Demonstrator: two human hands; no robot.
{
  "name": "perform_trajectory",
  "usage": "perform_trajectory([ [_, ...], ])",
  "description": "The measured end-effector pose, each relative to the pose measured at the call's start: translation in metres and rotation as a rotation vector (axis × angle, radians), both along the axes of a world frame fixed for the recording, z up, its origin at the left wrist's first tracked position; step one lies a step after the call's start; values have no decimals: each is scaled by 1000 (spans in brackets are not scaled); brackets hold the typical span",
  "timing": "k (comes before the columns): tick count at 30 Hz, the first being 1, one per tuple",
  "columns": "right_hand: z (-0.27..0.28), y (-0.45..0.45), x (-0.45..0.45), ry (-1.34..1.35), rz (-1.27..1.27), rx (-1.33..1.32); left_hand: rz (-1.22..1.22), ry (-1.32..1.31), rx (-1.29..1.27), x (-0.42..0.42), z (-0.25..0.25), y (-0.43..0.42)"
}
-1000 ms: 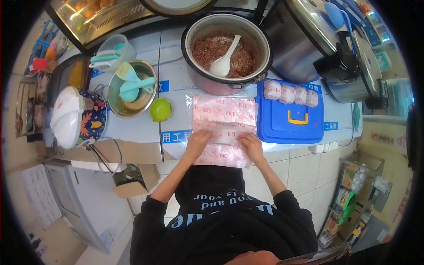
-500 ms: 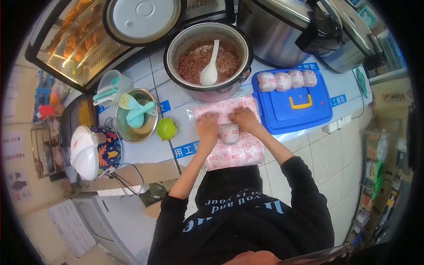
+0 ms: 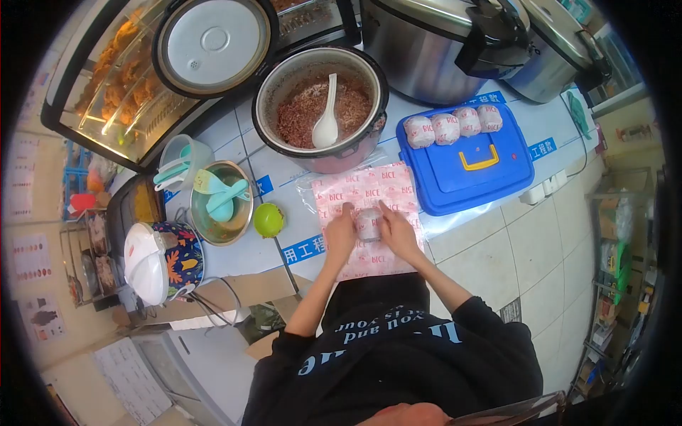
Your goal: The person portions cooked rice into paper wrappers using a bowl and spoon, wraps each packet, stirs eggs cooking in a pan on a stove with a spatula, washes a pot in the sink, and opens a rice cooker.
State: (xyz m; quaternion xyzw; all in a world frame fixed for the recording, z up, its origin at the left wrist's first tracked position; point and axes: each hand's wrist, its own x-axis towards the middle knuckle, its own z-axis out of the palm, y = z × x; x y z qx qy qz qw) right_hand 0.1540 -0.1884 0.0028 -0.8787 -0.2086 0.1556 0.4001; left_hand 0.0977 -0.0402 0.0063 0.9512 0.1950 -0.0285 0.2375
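A small paper-wrapped rice ball [image 3: 368,224] rests on a stack of pink printed wrapping sheets [image 3: 362,188] at the counter's front edge. My left hand [image 3: 341,233] presses its left side, fingers bent and drawn together. Against the opposite side lies my right hand [image 3: 397,231], with the index finger stretched forward along the ball. Both palms are turned away from view. Just beyond the sheets is a rice cooker [image 3: 261,117] of dark reddish rice, with a white rice paddle [image 3: 326,126] lying in it.
Several wrapped rice balls [image 3: 445,129] stand on a blue lidded box [image 3: 465,188] with a yellow handle. To the left are a green cup [image 3: 269,220], a steel bowl [image 3: 241,226] of utensils and a patterned pot [image 3: 183,264]. Large steel cookers [image 3: 426,53] stand at the back.
My hands have drawn back from the far part of the sheets to the sides of the rice ball. The sheet's far part now lies flat and uncovered. The view has shifted slightly.
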Motion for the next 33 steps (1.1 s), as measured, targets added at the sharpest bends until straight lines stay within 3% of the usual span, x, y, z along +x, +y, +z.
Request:
perform_trajectory([
  [2,7,9,11,89,26,-50,-208,-50,-128,16,-15,25],
  [3,19,18,16,269,20,-115,-210,-59,-127,19,-19,35],
  [4,26,21,20,450,14,-178,-382,6,-188,22,-19,44],
  [5,21,14,20,438,10,-171,-558,71,-240,29,-19,48],
  [6,10,6,17,297,119,-25,-426,26,-558,20,-17,43],
  [7,4,2,17,155,227,115,-438,24,-546,20,1,37],
  [8,28,-5,21,673,152,509,-371,67,-932,20,32,26],
  [9,28,-13,22,672,150,507,-288,113,-1322,20,55,13],
  [11,27,-32,32,1338,-35,1004,-236,-17,-1232,34,73,-14],
  [12,54,-39,44,1354,-183,978,-184,-141,-1142,44,76,-25],
  [13,56,-48,55,1323,-206,994,-221,-136,-1152,53,72,-36],
  [15,62,-68,81,1354,-357,1006,-242,-390,-581,74,62,-58],
  [16,84,-72,89,1116,-401,864,-123,-336,-639,81,78,-84],
  [17,85,-83,96,1087,-412,874,-149,-349,-648,86,77,-106],
  [19,95,-93,109,289,-307,522,-38,-471,-937,100,74,-137],
  [20,108,-98,109,279,-303,537,-47,-461,-935,109,71,-143],
  [21,128,-105,111,282,-311,539,16,-420,-1173,120,67,-150],
  [22,146,-114,114,5,-205,237,82,-380,-1411,132,64,-157],
  [23,159,-123,119,-268,-95,-68,75,-380,-1410,144,64,-166],
  [24,165,-134,125,-339,-61,-153,119,-296,-1564,154,65,-176],
  [25,159,-153,143,-342,-62,-153,168,-208,-1719,165,64,-187],
  [26,146,-178,166,-167,-76,132,87,-216,-1529,175,47,-199],
  [27,132,-201,187,19,-93,411,97,-204,-1537,183,58,-211],
  [29,107,-236,240,44,-340,614,-214,-390,-717,201,102,-235],
  [31,76,-260,304,133,-728,567,-198,-398,-780,205,112,-237],
  [33,50,-270,357,131,-667,467,-181,-383,-865,200,116,-226],
])
